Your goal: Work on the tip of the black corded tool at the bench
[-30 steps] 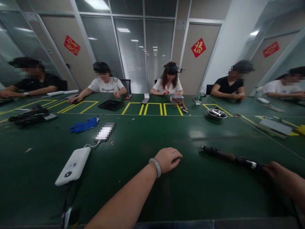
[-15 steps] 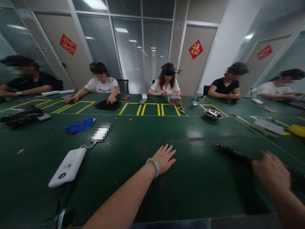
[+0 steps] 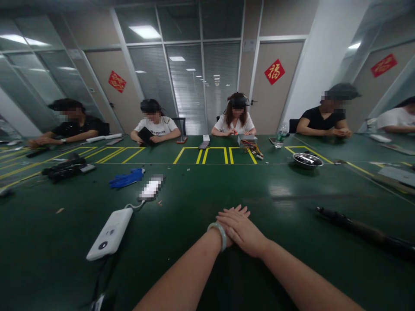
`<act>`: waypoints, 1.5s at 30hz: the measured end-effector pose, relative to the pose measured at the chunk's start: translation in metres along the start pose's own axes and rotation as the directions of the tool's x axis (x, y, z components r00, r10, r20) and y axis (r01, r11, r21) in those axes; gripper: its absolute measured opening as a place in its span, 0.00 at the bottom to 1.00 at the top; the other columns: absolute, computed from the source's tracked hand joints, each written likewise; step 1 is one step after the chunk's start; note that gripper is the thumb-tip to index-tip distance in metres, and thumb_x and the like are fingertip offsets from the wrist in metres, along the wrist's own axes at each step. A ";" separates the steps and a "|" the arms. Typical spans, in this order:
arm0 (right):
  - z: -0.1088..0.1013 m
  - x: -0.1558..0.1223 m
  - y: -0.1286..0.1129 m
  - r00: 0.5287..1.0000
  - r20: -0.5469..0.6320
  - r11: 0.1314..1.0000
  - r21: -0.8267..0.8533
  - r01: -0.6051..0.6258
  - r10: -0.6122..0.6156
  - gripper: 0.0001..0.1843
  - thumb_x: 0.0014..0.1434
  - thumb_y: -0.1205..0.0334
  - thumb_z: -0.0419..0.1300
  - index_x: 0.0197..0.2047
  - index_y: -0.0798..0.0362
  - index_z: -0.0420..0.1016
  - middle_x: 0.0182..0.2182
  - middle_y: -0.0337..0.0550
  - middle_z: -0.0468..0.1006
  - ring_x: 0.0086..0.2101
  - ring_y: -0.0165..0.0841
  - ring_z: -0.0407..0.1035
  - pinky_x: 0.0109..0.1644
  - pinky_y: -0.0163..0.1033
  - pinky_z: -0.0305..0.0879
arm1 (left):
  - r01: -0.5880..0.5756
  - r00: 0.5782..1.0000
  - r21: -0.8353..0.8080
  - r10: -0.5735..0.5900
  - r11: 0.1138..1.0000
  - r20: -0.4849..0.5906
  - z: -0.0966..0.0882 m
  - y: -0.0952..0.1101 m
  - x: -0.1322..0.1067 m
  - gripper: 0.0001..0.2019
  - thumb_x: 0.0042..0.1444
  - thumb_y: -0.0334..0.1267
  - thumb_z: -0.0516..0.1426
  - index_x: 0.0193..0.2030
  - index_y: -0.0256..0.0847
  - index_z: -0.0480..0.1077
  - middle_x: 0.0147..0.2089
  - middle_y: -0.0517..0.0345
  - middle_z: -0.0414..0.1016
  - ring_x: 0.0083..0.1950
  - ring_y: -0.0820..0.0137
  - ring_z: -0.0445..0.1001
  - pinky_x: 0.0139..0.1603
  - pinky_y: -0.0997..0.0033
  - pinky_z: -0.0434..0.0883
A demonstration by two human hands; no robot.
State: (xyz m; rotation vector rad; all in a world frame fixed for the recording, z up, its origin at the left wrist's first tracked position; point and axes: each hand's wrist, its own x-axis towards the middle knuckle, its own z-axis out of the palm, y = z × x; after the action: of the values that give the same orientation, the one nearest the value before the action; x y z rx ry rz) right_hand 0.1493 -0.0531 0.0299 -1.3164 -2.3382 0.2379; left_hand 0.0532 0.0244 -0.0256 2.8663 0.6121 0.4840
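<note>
The right hand (image 3: 244, 231) lies flat on top of the left hand (image 3: 234, 211) on the green table (image 3: 207, 190), fingers straight and close together, clasping nothing. Well apart to the right lies the long dark rod (image 3: 359, 230). It looks stiff, slim, fairly light and apt to roll, and is best gripped around its thicker brownish middle.

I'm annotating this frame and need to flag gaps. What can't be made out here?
All in the head view.
The left hand is mostly covered by the right hand; only fingertips show.
The long dark tool is cut off by the right edge.
The flat item near the blue glove is pixelated.
The metal bowl holds things too small to tell.
</note>
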 end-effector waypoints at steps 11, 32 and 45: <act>0.008 -0.004 0.000 0.997 -0.024 0.978 0.199 -0.065 0.072 0.23 0.67 0.54 0.47 0.62 0.48 0.63 0.59 0.42 0.66 0.60 0.37 0.56 0.66 0.48 0.49 | -0.086 0.944 0.104 0.048 0.991 0.326 -0.011 -0.004 -0.010 0.32 0.62 0.47 0.46 0.71 0.45 0.40 0.73 0.57 0.29 0.72 0.59 0.28 0.69 0.52 0.38; -0.065 -0.129 0.092 0.644 -0.573 0.701 -0.161 -0.695 0.507 0.30 0.66 0.47 0.40 0.63 0.54 0.61 0.61 0.53 0.62 0.61 0.42 0.54 0.64 0.52 0.50 | 0.039 0.972 -0.200 0.009 0.979 0.235 -0.026 -0.002 -0.014 0.26 0.68 0.51 0.36 0.70 0.47 0.45 0.72 0.60 0.44 0.72 0.65 0.39 0.70 0.53 0.43; -0.149 -0.394 0.230 0.202 -0.533 0.213 -0.042 -0.976 0.822 0.35 0.52 0.33 0.44 0.55 0.40 0.71 0.47 0.55 0.72 0.52 0.66 0.60 0.49 0.72 0.47 | 0.045 0.969 -0.162 -0.004 0.986 0.249 -0.027 0.004 -0.013 0.27 0.67 0.54 0.36 0.69 0.50 0.48 0.72 0.62 0.42 0.72 0.63 0.37 0.70 0.52 0.41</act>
State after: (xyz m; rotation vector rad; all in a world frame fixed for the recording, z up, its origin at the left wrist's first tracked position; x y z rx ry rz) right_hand 0.5702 -0.2737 -0.0361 -2.5858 -0.9027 -0.1682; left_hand 0.0335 0.0180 -0.0030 2.6979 0.5353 0.1590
